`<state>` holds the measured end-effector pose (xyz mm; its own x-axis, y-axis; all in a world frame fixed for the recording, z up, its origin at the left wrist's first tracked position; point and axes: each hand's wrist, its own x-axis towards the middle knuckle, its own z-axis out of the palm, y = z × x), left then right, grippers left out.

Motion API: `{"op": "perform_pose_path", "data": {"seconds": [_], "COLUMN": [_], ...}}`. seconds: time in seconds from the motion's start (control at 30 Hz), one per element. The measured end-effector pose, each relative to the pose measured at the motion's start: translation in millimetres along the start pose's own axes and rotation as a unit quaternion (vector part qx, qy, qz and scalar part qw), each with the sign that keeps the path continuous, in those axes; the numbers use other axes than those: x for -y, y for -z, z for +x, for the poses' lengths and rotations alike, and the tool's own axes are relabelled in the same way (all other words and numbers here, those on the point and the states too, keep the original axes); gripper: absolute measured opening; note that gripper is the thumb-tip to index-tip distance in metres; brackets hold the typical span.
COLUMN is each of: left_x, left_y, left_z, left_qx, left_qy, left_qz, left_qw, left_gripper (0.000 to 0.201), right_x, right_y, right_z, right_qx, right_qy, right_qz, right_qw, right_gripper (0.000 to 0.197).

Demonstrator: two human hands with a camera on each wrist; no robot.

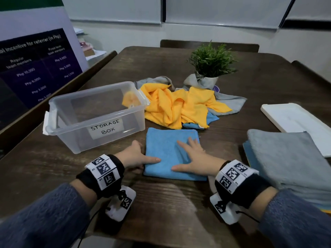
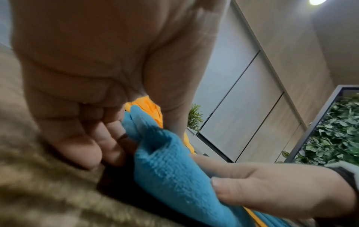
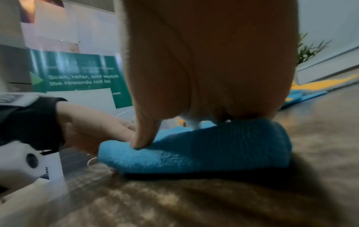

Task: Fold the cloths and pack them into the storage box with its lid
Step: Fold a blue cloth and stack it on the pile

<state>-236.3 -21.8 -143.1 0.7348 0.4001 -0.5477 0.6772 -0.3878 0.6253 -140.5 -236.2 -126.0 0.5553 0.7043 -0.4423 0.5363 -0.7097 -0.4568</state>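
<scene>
A folded blue cloth [image 1: 170, 151] lies square on the dark wooden table [image 1: 161, 203], just in front of the clear, empty storage box [image 1: 96, 113]. My left hand [image 1: 141, 158] holds the cloth's left edge, thumb on top and fingers curled at the side; the left wrist view shows those fingers [image 2: 101, 138] against the blue cloth [image 2: 165, 169]. My right hand [image 1: 189, 154] presses flat on the cloth with fingers spread; the right wrist view shows its thumb tip on the blue cloth [image 3: 213, 150]. The white lid [image 1: 295, 120] lies at the right.
A loose heap of yellow cloths [image 1: 179, 106] with grey and blue ones lies behind the folded cloth. A small potted plant [image 1: 211, 63] stands further back. A stack of folded cloths, grey on top [image 1: 286, 154], sits at my right. A printed board [image 1: 35, 65] leans at the left.
</scene>
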Motion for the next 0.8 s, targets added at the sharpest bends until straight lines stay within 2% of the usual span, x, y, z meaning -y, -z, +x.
{"op": "perform_pose_path", "data": {"seconds": [0.13, 0.23, 0.37, 0.47, 0.53, 0.67, 0.8], "left_x": [4, 7, 4, 2, 0, -20, -50], "left_y": [-13, -24, -29, -27, -28, -43, -70], "left_z": [-14, -24, -35, -39, -41, -44, -42], "left_qx": [0.001, -0.016, -0.035, -0.017, -0.006, 0.044, 0.093], "left_qy": [-0.004, -0.022, -0.037, -0.065, -0.112, -0.17, -0.194], "left_qz": [0.005, 0.031, 0.062, 0.029, -0.003, 0.071, 0.094], "left_qw": [1.0, 0.999, 0.997, 0.997, 0.994, 0.982, 0.972], "left_gripper": [0.083, 0.077, 0.073, 0.096, 0.109, 0.11, 0.107], "right_x": [0, -2, -3, -9, -16, -33, -59], "right_y": [-19, -24, -27, -25, -26, -26, -14], "right_z": [2, 3, -2, -13, -21, -41, -64], "right_qx": [0.059, 0.072, 0.066, 0.061, 0.057, 0.035, 0.026], "right_qy": [-0.027, -0.036, -0.033, -0.023, -0.036, -0.074, -0.122], "right_qz": [-0.104, -0.15, -0.153, -0.13, -0.132, -0.123, -0.113], "right_qw": [0.992, 0.985, 0.985, 0.989, 0.989, 0.989, 0.986], "right_gripper": [0.102, 0.104, 0.103, 0.099, 0.1, 0.102, 0.105]}}
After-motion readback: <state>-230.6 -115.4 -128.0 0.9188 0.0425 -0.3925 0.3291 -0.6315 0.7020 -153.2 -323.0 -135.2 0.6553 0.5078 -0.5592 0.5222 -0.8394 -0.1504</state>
